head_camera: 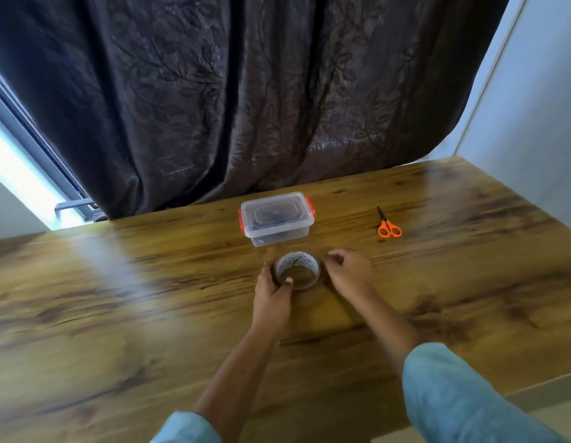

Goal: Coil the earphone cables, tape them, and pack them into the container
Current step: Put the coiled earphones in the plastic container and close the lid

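both hands at tape roll on counter
left hand [273, 290] grips tape roll [297, 271]; right hand [348, 271] curled just beside it. lidded container [277, 218] behind, scissors [387, 224] right.

Glossy brown wood-grain tabletop [150, 298], smooth, with sheen. Clear smooth plastic lidded container [277, 219] with orange plastic clips. Shiny transparent tape roll [297, 271] on a printed paper-like core. Orange plastic-handled scissors [388, 227]. Dark leaf-patterned cloth curtain [230, 91], faintly lustrous. Light blue cloth sleeves [453, 394].
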